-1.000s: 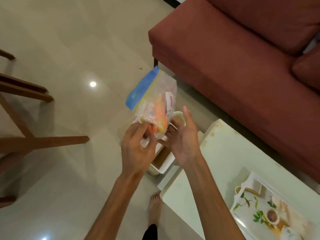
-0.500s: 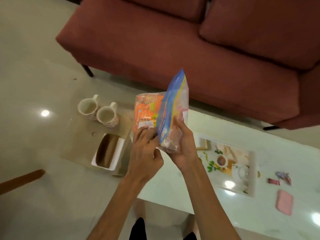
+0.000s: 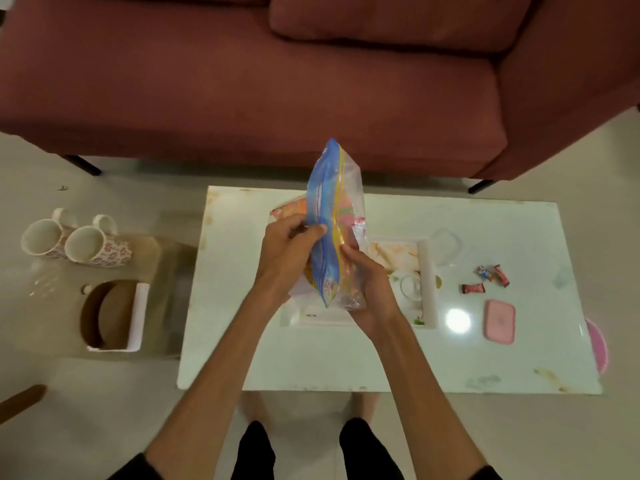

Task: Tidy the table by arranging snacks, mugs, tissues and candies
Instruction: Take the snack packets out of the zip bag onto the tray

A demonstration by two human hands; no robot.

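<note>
I hold a clear zip bag with a blue and yellow seal strip upright over the white table. My left hand pinches the seal strip and my right hand grips the bag's lower right side. An orange snack packet shows behind and inside the bag. Under my hands lies a white printed tray. Three wrapped candies and a pink lid lie on the table's right part. Two floral mugs stand on a low surface at the left.
A red sofa stands just behind the table. A white tissue box with a brown oval opening lies below the mugs on the left surface. A pink round thing peeks past the table's right edge. My feet are under the near edge.
My view swung right from the floor to the table. The bag moved with both hands from over the mugs to over the tray, and my right hand took hold of it.
</note>
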